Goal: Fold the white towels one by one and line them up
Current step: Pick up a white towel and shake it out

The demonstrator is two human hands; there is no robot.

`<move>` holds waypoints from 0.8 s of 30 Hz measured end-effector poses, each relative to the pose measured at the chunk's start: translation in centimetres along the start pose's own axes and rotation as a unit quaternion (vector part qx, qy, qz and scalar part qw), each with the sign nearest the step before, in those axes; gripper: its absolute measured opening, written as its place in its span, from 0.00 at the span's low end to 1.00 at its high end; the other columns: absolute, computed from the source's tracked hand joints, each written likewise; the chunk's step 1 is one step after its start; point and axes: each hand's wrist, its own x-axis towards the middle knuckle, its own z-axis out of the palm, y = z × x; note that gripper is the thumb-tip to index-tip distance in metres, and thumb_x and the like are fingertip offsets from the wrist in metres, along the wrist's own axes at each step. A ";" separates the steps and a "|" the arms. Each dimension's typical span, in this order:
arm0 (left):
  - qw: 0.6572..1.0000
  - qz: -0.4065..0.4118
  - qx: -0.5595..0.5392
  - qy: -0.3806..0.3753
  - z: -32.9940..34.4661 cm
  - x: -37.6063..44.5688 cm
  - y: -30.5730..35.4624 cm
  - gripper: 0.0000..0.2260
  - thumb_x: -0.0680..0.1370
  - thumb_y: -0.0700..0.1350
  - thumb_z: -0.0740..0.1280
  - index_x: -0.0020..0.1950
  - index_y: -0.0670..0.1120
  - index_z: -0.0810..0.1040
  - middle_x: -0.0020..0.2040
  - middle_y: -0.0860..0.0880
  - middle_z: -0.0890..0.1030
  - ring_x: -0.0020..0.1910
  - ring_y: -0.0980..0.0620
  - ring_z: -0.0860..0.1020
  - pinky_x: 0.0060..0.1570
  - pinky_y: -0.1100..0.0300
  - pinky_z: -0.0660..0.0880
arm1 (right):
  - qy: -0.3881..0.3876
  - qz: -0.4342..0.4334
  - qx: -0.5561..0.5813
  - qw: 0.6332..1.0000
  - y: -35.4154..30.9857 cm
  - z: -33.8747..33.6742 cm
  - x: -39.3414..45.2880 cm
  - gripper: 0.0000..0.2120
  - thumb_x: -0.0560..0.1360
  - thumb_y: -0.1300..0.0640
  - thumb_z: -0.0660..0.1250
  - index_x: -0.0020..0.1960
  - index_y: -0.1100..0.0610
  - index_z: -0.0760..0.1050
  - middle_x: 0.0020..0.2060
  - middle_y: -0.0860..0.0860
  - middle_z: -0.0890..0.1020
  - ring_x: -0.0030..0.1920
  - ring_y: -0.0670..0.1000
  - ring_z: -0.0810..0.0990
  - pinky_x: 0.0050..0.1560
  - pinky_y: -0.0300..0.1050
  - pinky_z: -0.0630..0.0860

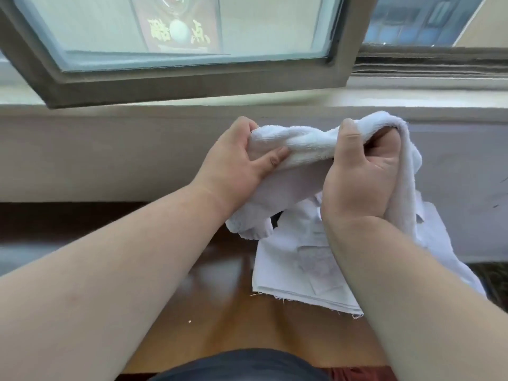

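A crumpled white terry towel (302, 144) hangs in the air between both hands, above the wooden table. My left hand (233, 163) grips its left end, thumb pressed on the cloth. My right hand (360, 177) holds the right end, with the towel draped over the fingers and trailing down the right side. Below the hands a flat white cloth (291, 273) with frayed edges lies on the table, partly hidden by my right forearm.
The glossy brown wooden table (220, 312) runs up to a beige wall under a window sill (192, 101). An open grey window frame (176, 81) leans inward above. Dark clothing shows at the bottom edge.
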 end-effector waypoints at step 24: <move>0.899 -0.225 0.374 0.041 -43.8 -15.5 -31.0 0.16 0.73 0.40 0.60 0.58 0.54 0.69 0.53 0.48 0.70 0.57 0.43 0.70 0.48 0.48 0.71 | -0.518 0.115 -0.315 0.787 8.6 31.0 -37.5 0.06 0.78 0.44 0.64 0.50 0.45 0.74 0.39 0.41 0.79 0.33 0.39 0.77 0.30 0.30 0.67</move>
